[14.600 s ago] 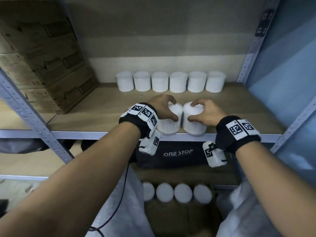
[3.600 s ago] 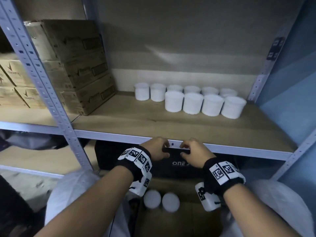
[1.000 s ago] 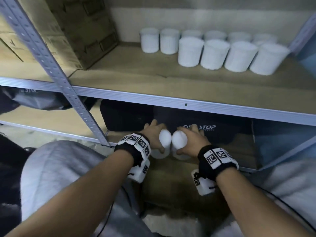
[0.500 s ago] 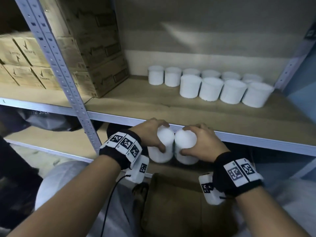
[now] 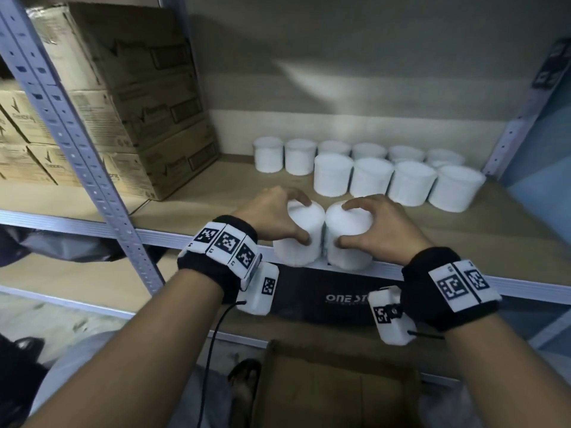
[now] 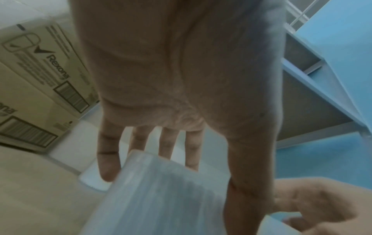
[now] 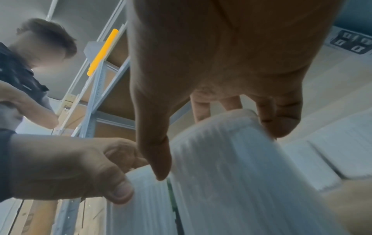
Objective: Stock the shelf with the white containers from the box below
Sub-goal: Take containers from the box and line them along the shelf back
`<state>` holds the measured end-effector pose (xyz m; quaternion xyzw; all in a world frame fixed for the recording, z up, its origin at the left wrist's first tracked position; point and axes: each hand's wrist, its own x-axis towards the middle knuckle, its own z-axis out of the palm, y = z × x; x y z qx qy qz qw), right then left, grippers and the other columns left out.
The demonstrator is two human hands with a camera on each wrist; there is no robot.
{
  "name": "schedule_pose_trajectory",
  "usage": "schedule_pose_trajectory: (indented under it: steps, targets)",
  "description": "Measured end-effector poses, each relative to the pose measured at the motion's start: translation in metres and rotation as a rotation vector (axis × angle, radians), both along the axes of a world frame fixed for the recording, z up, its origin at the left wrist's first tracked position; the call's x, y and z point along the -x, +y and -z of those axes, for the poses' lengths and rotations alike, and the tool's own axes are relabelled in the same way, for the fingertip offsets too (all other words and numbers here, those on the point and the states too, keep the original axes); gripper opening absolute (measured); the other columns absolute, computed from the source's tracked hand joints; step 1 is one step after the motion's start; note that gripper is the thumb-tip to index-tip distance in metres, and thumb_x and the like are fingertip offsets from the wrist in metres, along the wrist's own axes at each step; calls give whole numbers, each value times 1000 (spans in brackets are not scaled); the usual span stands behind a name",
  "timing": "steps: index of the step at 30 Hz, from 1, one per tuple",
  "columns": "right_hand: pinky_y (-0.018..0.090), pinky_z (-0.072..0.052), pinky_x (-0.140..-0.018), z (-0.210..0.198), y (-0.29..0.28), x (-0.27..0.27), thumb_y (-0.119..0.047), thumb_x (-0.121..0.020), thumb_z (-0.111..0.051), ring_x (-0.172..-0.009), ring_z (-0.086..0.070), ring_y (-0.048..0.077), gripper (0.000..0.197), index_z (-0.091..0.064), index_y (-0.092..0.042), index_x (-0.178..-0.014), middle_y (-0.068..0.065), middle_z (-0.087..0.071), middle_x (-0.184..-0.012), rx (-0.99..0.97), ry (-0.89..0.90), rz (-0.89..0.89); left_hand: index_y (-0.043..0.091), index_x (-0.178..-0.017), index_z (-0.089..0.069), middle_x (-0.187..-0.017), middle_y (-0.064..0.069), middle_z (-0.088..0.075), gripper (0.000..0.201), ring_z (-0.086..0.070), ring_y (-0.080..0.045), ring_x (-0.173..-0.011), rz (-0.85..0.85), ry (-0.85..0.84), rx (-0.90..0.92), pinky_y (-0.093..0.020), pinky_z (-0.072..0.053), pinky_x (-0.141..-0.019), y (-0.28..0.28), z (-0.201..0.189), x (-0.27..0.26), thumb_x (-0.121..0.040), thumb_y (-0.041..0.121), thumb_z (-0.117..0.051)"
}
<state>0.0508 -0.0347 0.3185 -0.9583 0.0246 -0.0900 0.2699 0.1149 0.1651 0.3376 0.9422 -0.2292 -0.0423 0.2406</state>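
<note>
My left hand (image 5: 278, 216) grips a white ribbed container (image 5: 299, 239) from above, fingers over its lid and thumb on its side. My right hand (image 5: 370, 223) grips a second white container (image 5: 349, 242) the same way, side by side with the first, at the front lip of the wooden shelf (image 5: 463, 239). Both containers lean a little toward me. In the left wrist view the fingers (image 6: 108, 159) wrap the container (image 6: 161, 198); in the right wrist view the thumb and fingers (image 7: 281, 117) clasp the other container (image 7: 231, 174). The cardboard box (image 5: 333, 387) below shows no containers inside.
Two rows of white containers (image 5: 411, 180) stand at the back right of the shelf. Stacked cardboard cartons (image 5: 133, 97) fill the left side. A perforated metal upright (image 5: 80, 149) stands left. A black bag (image 5: 327, 295) lies under the shelf. Another person (image 7: 30, 63) appears in the right wrist view.
Both hands have lifted the two containers from below the shelf edge up to the shelf's front lip and moved them forward.
</note>
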Motion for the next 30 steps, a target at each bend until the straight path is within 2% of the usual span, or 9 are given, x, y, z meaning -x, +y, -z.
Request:
schedule_pose_trajectory:
  steps: [4, 10, 12, 15, 16, 18, 21, 24, 30]
  targets:
    - [35, -33, -107, 14, -7, -19, -46, -64, -79, -128, -41, 26, 63, -60, -29, -122, 0, -50, -136, -12, -6, 67, 32, -119, -60, -123, 4, -59, 64, -52, -13, -99, -46, -9, 45, -25, -43, -78, -16, 14, -18, -60, 40, -82]
    - [34, -29, -112, 25, -11, -28, -45, -69, -77, -131, -36, 26, 62, -57, -27, -125, -1, -46, -140, -37, -26, 75, 31, -121, -57, -124, 3, -58, 61, -48, -13, -103, -53, -6, 88, -25, -40, -80, -19, 24, -29, -65, 38, -79]
    - [34, -23, -113, 21, -11, -26, -47, -72, -74, -136, -29, 28, 64, -53, -29, -130, -1, -38, -148, -6, 18, 71, 31, -123, -55, -128, 5, -55, 62, -48, -16, -113, -35, -7, 73, -27, -40, -85, -19, 25, -29, -66, 38, -78]
    - [37, -20, -115, 15, -12, -20, -52, -74, -71, -140, -20, 30, 68, -47, -36, -135, 0, -24, -156, 76, 77, 70, 34, -124, -53, -135, 10, -47, 61, -40, -20, -122, -10, -65, 10, -39, -39, -102, -17, 25, -23, -68, 42, -75]
    - [40, -21, -115, 13, -12, -17, -52, -74, -71, -139, -21, 30, 65, -48, -37, -133, 0, -25, -154, 90, 57, 72, 35, -123, -53, -135, 11, -45, 59, -37, -19, -120, -12, -92, 8, -41, -37, -104, -15, 24, -19, -69, 43, -74]
    - [40, -28, -113, 10, -12, -11, -46, -76, -70, -131, -28, 27, 53, -56, -33, -125, 1, -38, -141, 96, -14, 65, 34, -121, -56, -130, 9, -47, 52, -37, -17, -117, -15, -136, 30, -40, -36, -105, -12, 24, -14, -72, 40, -72]
    - [30, -32, -104, 5, -11, -7, -30, -80, -67, -125, -37, 24, 39, -63, -24, -118, 3, -54, -127, 126, -28, 21, 28, -119, -60, -126, 5, -53, 42, -41, -18, -117, -1, -170, 24, -31, -37, -102, -9, 25, -9, -77, 29, -67]
    - [31, -35, -102, -2, -7, -8, -27, -82, -65, -126, -40, 23, 38, -64, -21, -120, 4, -58, -126, 174, -1, 5, 25, -119, -62, -126, 4, -56, 40, -43, -18, -118, -14, -185, 24, -29, -38, -99, -7, 25, -7, -79, 24, -64]
    - [31, -38, -100, -3, 10, -30, -29, -84, -64, -124, -43, 21, 37, -64, -21, -120, 5, -62, -122, 209, -24, -7, 24, -121, -61, -129, -2, -59, 40, -43, -19, -125, -78, -192, -6, -32, -40, -102, 3, 25, -24, -81, 21, -62]
